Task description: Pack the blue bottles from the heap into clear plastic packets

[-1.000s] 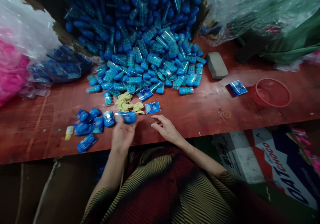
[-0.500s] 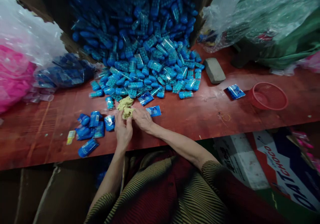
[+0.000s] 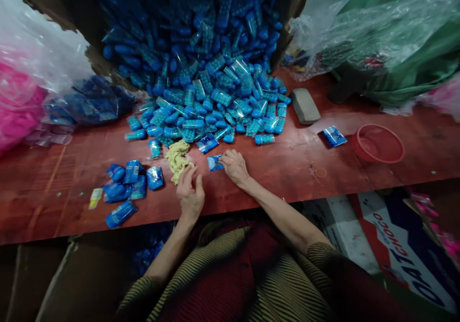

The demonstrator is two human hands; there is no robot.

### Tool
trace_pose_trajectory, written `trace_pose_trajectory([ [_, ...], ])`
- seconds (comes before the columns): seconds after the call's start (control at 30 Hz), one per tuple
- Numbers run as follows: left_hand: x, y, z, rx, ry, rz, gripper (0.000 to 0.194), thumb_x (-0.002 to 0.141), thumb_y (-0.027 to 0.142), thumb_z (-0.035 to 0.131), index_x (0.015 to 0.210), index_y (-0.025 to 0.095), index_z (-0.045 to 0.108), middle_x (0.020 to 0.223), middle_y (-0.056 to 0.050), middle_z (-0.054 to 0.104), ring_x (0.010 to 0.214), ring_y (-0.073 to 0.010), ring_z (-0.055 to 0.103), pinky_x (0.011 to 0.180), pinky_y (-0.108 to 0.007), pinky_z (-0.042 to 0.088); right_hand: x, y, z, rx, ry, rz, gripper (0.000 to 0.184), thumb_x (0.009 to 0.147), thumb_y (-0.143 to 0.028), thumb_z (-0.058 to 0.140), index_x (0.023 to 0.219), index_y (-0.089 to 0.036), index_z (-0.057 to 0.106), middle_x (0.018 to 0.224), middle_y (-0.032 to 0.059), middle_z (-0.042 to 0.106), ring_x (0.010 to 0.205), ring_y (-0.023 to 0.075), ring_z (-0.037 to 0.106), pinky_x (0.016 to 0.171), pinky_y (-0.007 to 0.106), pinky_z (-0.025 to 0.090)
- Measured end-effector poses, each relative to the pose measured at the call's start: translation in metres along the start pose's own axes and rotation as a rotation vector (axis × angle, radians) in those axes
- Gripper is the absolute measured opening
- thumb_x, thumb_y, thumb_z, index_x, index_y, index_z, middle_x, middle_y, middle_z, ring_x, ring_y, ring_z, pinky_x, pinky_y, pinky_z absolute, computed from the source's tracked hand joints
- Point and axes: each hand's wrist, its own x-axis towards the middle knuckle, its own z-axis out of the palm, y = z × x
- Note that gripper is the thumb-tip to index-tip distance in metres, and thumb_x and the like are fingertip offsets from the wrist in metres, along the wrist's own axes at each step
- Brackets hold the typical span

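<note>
While my right hand (image 3: 235,167) touches a flat, glossy blue-and-white packet (image 3: 214,163), my left hand (image 3: 190,195) has thumb and fingers apart.
Right fingertips bunched together at the packet's right end; I cannot tell whether they pinch it. Packet lies on the red-brown tabletop (image 3: 273,173). Left fingertips at the near edge of a crumpled, pale yellow-green lump (image 3: 177,156), contact unclear. Just beyond the packet, a second flat blue packet (image 3: 207,143); past that, a heap of clear, blue-capped bottles holding turquoise beads (image 3: 221,97). To the left: a cluster of small, puffy blue packs (image 3: 117,191). Well off right: a round red plastic basket (image 3: 379,144).
</note>
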Motion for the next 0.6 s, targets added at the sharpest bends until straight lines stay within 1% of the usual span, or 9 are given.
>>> trace_pose_trajectory([
  [0.07, -0.005, 0.012, 0.007, -0.172, -0.072, -0.14, 0.025, 0.083, 0.03, 0.051, 0.101, 0.016, 0.062, 0.097, -0.01, 0.066, 0.084, -0.0184, 0.063, 0.075, -0.033, 0.05, 0.001, -0.001, 0.0, 0.019, 0.015, 0.014, 0.026, 0.093, -0.032, 0.042, 0.099, -0.022, 0.065, 0.101, 0.0075, 0.061, 0.096, 0.0216, 0.048, 0.079, 0.033, 0.035],
  [0.1, -0.007, 0.016, 0.011, -0.26, -0.12, -0.242, 0.026, 0.082, 0.032, 0.051, 0.099, 0.016, 0.062, 0.091, -0.008, 0.067, 0.073, -0.0156, 0.062, 0.066, -0.029, 0.051, 0.0, -0.002, -0.001, 0.036, 0.019, 0.008, 0.025, 0.092, -0.033, 0.045, 0.104, -0.022, 0.063, 0.103, 0.0076, 0.06, 0.097, 0.0217, 0.047, 0.079, 0.033, 0.035],
  [0.17, -0.009, 0.019, 0.016, -0.423, -0.209, -0.457, 0.027, 0.079, 0.034, 0.054, 0.096, 0.015, 0.062, 0.082, -0.006, 0.066, 0.057, -0.0107, 0.058, 0.052, -0.023, 0.046, 0.0, 0.0, -0.006, 0.069, 0.01, -0.024, 0.028, 0.088, -0.035, 0.053, 0.113, -0.023, 0.059, 0.109, 0.0073, 0.057, 0.098, 0.0218, 0.047, 0.079, 0.033, 0.036],
  [0.23, -0.007, 0.019, 0.02, -0.551, -0.252, -0.639, 0.031, 0.074, 0.036, 0.059, 0.093, 0.013, 0.062, 0.077, -0.004, 0.066, 0.049, -0.008, 0.054, 0.045, -0.02, 0.041, -0.001, 0.003, -0.008, 0.083, 0.005, -0.041, 0.03, 0.086, -0.034, 0.057, 0.114, -0.025, 0.06, 0.109, 0.0066, 0.057, 0.097, 0.0213, 0.048, 0.077, 0.032, 0.037],
  [0.3, -0.004, 0.018, 0.022, -0.645, -0.252, -0.765, 0.035, 0.067, 0.038, 0.065, 0.091, 0.013, 0.061, 0.074, -0.004, 0.066, 0.046, -0.0073, 0.054, 0.042, -0.018, 0.038, -0.002, 0.006, -0.007, 0.079, 0.029, -0.022, 0.022, 0.087, -0.031, 0.057, 0.105, -0.023, 0.065, 0.101, 0.006, 0.059, 0.093, 0.0204, 0.05, 0.077, 0.031, 0.037],
  [0.33, -0.002, 0.018, 0.023, -0.683, -0.248, -0.811, 0.037, 0.064, 0.038, 0.067, 0.09, 0.013, 0.061, 0.072, -0.004, 0.066, 0.046, -0.0074, 0.054, 0.041, -0.018, 0.037, -0.002, 0.006, -0.005, 0.079, 0.05, -0.009, 0.019, 0.087, -0.031, 0.055, 0.1, -0.023, 0.067, 0.097, 0.0058, 0.06, 0.092, 0.0201, 0.05, 0.077, 0.031, 0.037],
  [0.4, 0.0, 0.019, 0.024, -0.747, -0.248, -0.883, 0.04, 0.06, 0.039, 0.071, 0.089, 0.013, 0.06, 0.07, -0.003, 0.066, 0.044, -0.0079, 0.055, 0.04, -0.017, 0.036, -0.004, 0.007, 0.0, 0.081, 0.095, 0.003, 0.019, 0.089, -0.031, 0.052, 0.096, -0.022, 0.068, 0.093, 0.0058, 0.061, 0.09, 0.0196, 0.051, 0.077, 0.03, 0.037],
  [0.5, 0.0, 0.022, 0.026, -0.83, -0.245, -0.953, 0.045, 0.058, 0.037, 0.074, 0.092, 0.012, 0.058, 0.071, -0.003, 0.066, 0.043, -0.0082, 0.055, 0.039, -0.018, 0.036, -0.005, 0.008, 0.005, 0.073, 0.134, -0.026, 0.023, 0.091, -0.032, 0.049, 0.1, -0.024, 0.068, 0.094, 0.0061, 0.062, 0.089, 0.019, 0.051, 0.077, 0.03, 0.037],
  [0.6, -0.002, 0.027, 0.03, -0.881, -0.215, -1.0, 0.046, 0.058, 0.034, 0.075, 0.094, 0.013, 0.056, 0.071, -0.002, 0.064, 0.043, -0.0078, 0.054, 0.038, -0.018, 0.036, -0.006, 0.008, 0.002, 0.068, 0.146, -0.043, 0.025, 0.092, -0.031, 0.047, 0.102, -0.024, 0.069, 0.093, 0.0061, 0.063, 0.087, 0.0183, 0.051, 0.075, 0.029, 0.037],
])
